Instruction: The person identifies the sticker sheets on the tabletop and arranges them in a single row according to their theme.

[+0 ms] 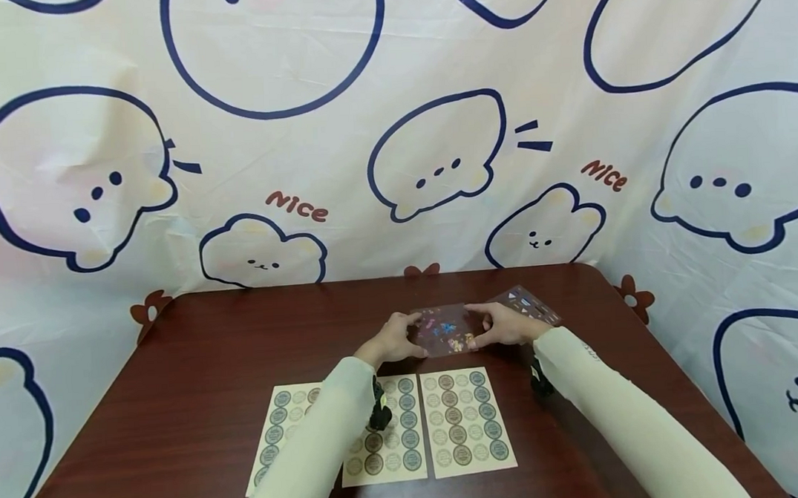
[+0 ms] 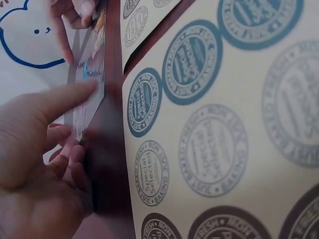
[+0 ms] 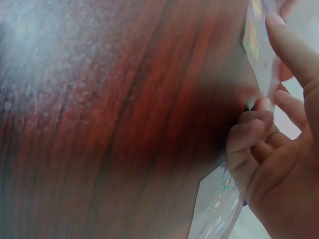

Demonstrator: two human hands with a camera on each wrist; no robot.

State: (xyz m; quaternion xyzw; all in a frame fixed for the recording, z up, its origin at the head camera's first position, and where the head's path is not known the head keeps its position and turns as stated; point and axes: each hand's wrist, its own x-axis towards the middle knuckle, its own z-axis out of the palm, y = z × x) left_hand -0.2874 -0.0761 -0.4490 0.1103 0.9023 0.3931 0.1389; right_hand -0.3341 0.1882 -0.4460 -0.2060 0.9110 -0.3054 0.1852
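A clear sticker sheet (image 1: 446,332) with small pink, blue and yellow pictures lies between my two hands near the back of the table. My left hand (image 1: 392,340) grips its left edge, thumb on the near side. On the opposite edge, my right hand (image 1: 507,324) pinches the sheet between thumb and fingers. The left wrist view shows the sheet (image 2: 92,62) edge-on, tilted, with curled fingers behind it. In the right wrist view the same sheet (image 3: 256,45) passes under the thumb. A second clear sheet (image 1: 525,303) with small whitish pictures lies behind the right hand.
Three cream sheets of round labels lie nearer on the dark wood table (image 1: 178,407): a right one (image 1: 470,424), a middle one (image 1: 407,442) and a left one (image 1: 268,433) partly hidden by the left sleeve. A patterned cloth (image 1: 342,162) hangs behind the table.
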